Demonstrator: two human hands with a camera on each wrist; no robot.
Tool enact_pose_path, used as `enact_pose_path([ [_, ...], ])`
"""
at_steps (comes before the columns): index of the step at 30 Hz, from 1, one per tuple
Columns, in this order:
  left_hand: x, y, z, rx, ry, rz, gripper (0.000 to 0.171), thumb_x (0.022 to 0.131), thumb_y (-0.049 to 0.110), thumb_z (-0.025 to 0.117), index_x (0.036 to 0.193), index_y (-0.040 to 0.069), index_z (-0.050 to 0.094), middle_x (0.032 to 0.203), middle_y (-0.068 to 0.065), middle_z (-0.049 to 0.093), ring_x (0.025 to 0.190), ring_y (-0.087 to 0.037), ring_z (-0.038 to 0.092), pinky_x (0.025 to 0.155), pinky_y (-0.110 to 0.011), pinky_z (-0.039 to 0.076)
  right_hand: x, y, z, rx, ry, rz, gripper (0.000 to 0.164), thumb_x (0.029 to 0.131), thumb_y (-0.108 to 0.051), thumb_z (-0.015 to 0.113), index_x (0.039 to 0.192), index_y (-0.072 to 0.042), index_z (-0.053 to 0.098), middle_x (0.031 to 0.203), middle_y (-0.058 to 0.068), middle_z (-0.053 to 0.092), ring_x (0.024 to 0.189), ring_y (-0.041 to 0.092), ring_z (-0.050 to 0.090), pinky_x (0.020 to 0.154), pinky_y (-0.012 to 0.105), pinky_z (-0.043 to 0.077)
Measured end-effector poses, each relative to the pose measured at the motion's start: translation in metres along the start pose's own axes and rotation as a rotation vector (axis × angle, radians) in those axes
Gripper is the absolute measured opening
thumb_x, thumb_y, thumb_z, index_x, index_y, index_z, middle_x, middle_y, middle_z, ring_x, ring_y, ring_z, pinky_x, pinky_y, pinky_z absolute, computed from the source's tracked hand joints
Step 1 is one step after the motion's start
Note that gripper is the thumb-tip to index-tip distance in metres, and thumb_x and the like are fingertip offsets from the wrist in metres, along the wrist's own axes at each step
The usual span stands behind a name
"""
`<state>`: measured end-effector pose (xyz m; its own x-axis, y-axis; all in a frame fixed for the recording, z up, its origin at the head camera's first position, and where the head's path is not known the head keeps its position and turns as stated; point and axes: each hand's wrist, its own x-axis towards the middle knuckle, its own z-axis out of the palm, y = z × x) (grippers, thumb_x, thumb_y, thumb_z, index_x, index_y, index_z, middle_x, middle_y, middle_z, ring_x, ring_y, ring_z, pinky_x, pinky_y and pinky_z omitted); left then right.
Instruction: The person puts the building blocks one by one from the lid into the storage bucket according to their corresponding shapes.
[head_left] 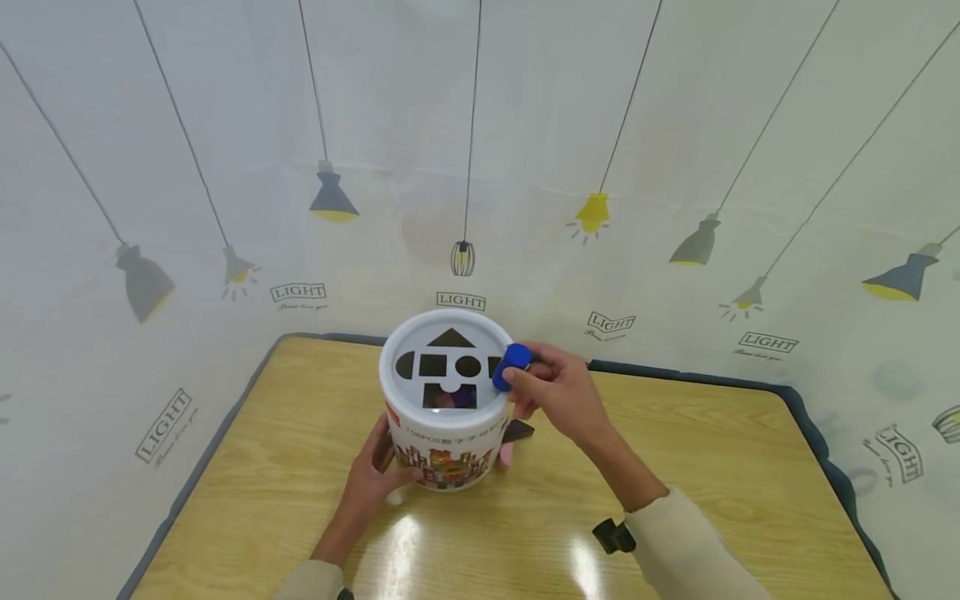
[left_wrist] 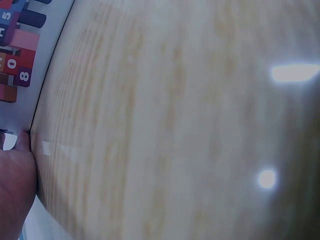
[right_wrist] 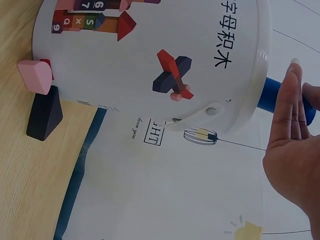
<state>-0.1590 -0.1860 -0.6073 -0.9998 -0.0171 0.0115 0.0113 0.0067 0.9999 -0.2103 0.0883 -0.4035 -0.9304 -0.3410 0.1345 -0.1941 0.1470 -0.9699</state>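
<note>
A white bucket (head_left: 491,429) with printed toy-block pictures stands on the table. Its white lid (head_left: 411,398) has several shaped holes: a triangle, a square, a circle, a half-round and others. My left hand (head_left: 369,477) holds the bucket's lower left side, thumb on the front; the left wrist view catches part of that hand (left_wrist: 16,187) beside the printed wall. Between thumb and fingers, my right hand (head_left: 572,400) pinches a blue cylinder-like block (head_left: 514,365) over the lid's right edge, partly covering a hole there. Purple and pink pieces show through the front hole.
Right of the bucket, a dark wedge-shaped block (right_wrist: 44,115) and a pink block (right_wrist: 36,76) lie on the wooden table (head_left: 675,467). A white sheet printed with lamps (head_left: 525,275) hangs behind and around the table, whose edges have a dark blue trim.
</note>
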Motion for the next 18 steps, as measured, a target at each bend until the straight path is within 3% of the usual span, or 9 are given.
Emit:
enact_pose_path([
  [10,0.002,-0.003,0.000,-0.009,-0.008,0.021,0.107,0.074,0.005,0.082,0.157,0.018,0.017,0.161,-0.009,0.022,0.145,-0.033,0.026,0.120,-0.038,0.025,0.010,-0.004,0.009,-0.028,-0.025,0.052,0.043,0.091,-0.017,0.068,0.129,-0.001,0.058,0.075,0.013,0.069,0.058,0.019,0.065,0.058,0.038,0.064],
  [18,0.000,0.001,-0.001,-0.010,-0.016,0.016,0.105,0.076,0.005,0.081,0.157,0.019,0.016,0.161,-0.009,0.021,0.146,-0.032,0.023,0.122,-0.038,0.023,0.019,-0.007,0.014,-0.024,-0.085,0.077,0.041,0.094,-0.012,0.064,0.131,0.003,0.055,0.076,0.016,0.068,0.059,0.021,0.067,0.059,0.039,0.064],
])
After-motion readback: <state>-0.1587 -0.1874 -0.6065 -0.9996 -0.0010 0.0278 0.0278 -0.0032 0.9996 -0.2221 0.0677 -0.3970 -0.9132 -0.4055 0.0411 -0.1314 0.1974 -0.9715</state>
